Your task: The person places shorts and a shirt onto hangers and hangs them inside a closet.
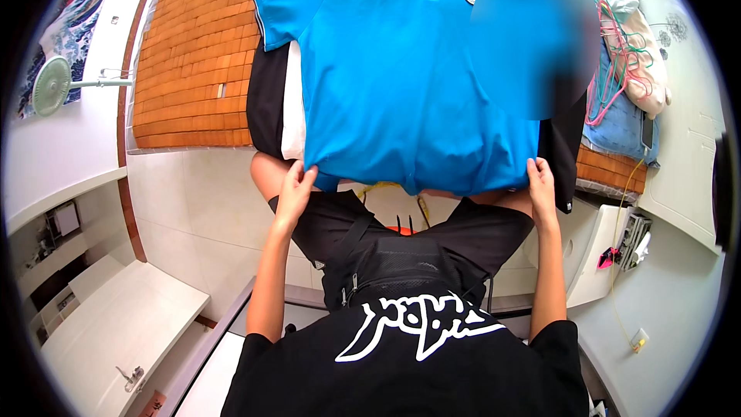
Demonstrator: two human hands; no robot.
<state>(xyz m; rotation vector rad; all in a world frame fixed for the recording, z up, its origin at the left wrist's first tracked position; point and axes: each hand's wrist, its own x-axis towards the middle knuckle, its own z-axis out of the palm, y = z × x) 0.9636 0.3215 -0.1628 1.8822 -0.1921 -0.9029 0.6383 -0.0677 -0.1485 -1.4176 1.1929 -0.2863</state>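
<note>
A blue short-sleeved polo shirt [393,81] lies spread out before me, its buttoned placket at the far side and its hem towards me. At the hem's left corner, my left hand [298,182] pinches the cloth between thumb and fingers. My right hand [539,179] holds the right corner of the same hem. Between the hands the hem sags in soft folds over the edge of the bed. Under the polo shirt are black garments [266,98] and a white one [293,110]. A round blurred patch hides the shirt's upper right part.
A bed mat of brown tiles [191,69] stretches to the left. Pink and green hangers [622,69] lie on clothes at the right, near a phone [646,130] on blue cloth [613,139]. A yellow cable [615,255] runs to a wall socket. A green fan [52,86] stands far left.
</note>
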